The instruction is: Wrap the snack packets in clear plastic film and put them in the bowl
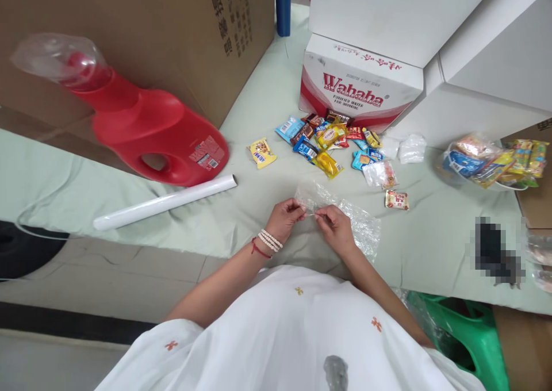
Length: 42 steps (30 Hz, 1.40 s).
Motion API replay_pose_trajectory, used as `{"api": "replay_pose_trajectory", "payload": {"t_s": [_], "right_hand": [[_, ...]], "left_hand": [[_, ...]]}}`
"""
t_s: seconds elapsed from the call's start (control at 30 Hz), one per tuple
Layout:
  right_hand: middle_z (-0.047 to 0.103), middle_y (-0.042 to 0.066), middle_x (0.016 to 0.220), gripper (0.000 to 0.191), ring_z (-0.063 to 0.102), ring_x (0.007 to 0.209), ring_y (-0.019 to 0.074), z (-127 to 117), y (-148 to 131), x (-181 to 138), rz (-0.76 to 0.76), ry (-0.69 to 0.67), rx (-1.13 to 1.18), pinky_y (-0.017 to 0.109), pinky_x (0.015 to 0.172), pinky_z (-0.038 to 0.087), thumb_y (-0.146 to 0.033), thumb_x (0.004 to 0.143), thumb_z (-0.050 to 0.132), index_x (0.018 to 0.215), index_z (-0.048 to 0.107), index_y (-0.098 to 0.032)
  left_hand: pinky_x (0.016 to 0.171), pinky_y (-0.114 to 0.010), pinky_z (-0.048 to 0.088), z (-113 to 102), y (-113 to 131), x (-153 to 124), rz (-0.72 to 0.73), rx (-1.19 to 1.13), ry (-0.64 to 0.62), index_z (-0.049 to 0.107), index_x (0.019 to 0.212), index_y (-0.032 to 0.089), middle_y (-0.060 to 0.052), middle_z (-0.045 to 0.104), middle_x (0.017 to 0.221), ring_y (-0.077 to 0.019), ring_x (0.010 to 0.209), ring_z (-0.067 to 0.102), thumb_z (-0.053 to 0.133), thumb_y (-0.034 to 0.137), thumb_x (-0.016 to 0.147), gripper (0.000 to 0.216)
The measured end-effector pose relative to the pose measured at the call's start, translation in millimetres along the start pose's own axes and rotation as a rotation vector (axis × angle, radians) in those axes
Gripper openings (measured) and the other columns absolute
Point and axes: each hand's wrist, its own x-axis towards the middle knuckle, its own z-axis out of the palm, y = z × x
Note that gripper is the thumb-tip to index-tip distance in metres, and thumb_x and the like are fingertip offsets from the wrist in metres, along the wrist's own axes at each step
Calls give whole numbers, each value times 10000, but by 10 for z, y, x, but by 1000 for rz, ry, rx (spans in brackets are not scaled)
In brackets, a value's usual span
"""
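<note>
My left hand (283,217) and my right hand (335,225) meet over the pale green sheet, both pinching the edge of a clear plastic bag (360,224). The bag lies crumpled under and to the right of my hands. A bead bracelet and a red string circle my left wrist. Beyond my hands lies a pile of small wrapped snacks (330,141). One yellow packet (261,153) sits apart on the left, and a red-and-white packet (397,199) lies on the right.
A red detergent jug (146,129) lies on its side at left, with a white paper roll (166,202) in front. A Wahaha carton (357,86) and white boxes stand behind. A bag of snacks (491,161) sits right; a green stool (470,333) lower right.
</note>
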Motion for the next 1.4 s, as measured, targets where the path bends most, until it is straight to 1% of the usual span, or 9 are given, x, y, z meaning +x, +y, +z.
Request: {"api": "replay_pose_trajectory", "payload": {"t_s": [0.27, 0.5, 0.6, 0.73, 0.9, 1.03, 1.2, 1.27, 1.4], "right_hand": [[581, -7, 787, 225, 501, 710, 147, -192, -9, -26, 315, 51, 497, 267, 670, 409, -449, 886, 695, 874, 637, -232], [627, 24, 914, 234, 550, 799, 176, -218, -123, -12, 201, 56, 216, 308, 765, 456, -431, 875, 689, 971, 620, -228], [621, 23, 851, 209, 529, 740, 173, -202, -91, -10, 265, 120, 134, 314, 726, 454, -426, 880, 646, 914, 628, -220], [592, -7, 809, 268, 531, 715, 151, -358, -49, -55, 419, 189, 467, 285, 676, 493, -491, 857, 676, 865, 589, -238], [605, -35, 751, 416, 540, 614, 123, -688, -3, -128, 682, 323, 795, 213, 470, 456, -492, 686, 841, 852, 547, -249], [566, -62, 667, 437, 455, 504, 74, -738, 56, -223, 768, 438, 868, 170, 391, 366, -412, 621, 884, 818, 539, -229], [574, -67, 681, 441, 472, 532, 68, -495, 25, -341, 730, 541, 971, 168, 447, 414, -430, 659, 877, 851, 532, -233], [567, -71, 682, 443, 466, 527, 66, -387, -18, -364, 721, 532, 1023, 172, 457, 410, -428, 662, 877, 854, 526, -236], [570, -62, 697, 402, 468, 531, 75, -251, -132, -368, 695, 449, 1063, 195, 480, 416, -432, 706, 847, 858, 529, -239]], "left_hand": [[724, -260, 542, 15, 106, -84, 0, -53, -19, 583, 821, 185, 19, 669, 830, -123, 764, 677, 877, 406, 651, 405], [792, -284, 570, 250, 188, -184, 94, -58, -89, 539, 866, 202, 26, 663, 847, -115, 793, 673, 849, 465, 724, 431], [678, -247, 547, 302, 223, -139, 69, -168, 8, 481, 903, 231, 57, 636, 767, -92, 669, 626, 830, 419, 730, 433], [486, -176, 411, 249, 311, 1, 45, -198, 202, 440, 891, 244, 111, 500, 625, -48, 463, 424, 731, 244, 750, 323], [380, -149, 234, 110, 491, 203, -1, 48, 237, 469, 881, 233, 110, 430, 606, -44, 417, 345, 699, 245, 793, 247], [441, -166, 398, 67, 583, 138, -17, 308, 313, 508, 961, 218, 73, 536, 726, -73, 537, 544, 803, 394, 775, 390], [475, -253, 455, 165, 415, -297, -436, 481, 100, 561, 867, 174, -55, 672, 724, -184, 576, 672, 568, 824, 792, 655], [498, -268, 466, 264, 273, -405, -552, 508, 15, 586, 837, 158, -93, 694, 724, -206, 611, 688, 516, 870, 776, 718], [560, -254, 469, 496, -2, -369, -261, 609, -40, 609, 808, 173, -33, 678, 735, -168, 670, 642, 756, 639, 717, 498]]}}
